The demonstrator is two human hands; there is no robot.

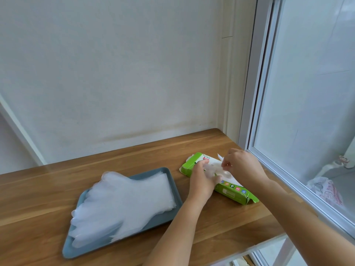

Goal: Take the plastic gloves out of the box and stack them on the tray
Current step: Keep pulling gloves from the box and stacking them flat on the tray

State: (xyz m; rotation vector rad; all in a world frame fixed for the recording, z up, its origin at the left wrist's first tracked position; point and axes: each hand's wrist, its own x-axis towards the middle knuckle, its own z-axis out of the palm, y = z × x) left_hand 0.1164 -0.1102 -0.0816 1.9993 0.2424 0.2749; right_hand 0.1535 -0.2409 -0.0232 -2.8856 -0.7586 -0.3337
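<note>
Gloves on tray, box right of it.

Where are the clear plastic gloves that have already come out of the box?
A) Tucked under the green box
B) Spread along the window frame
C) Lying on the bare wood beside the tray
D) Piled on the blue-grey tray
D: the stack of gloves lies on the tray, while the right hand pinches another glove at the green box.
</note>
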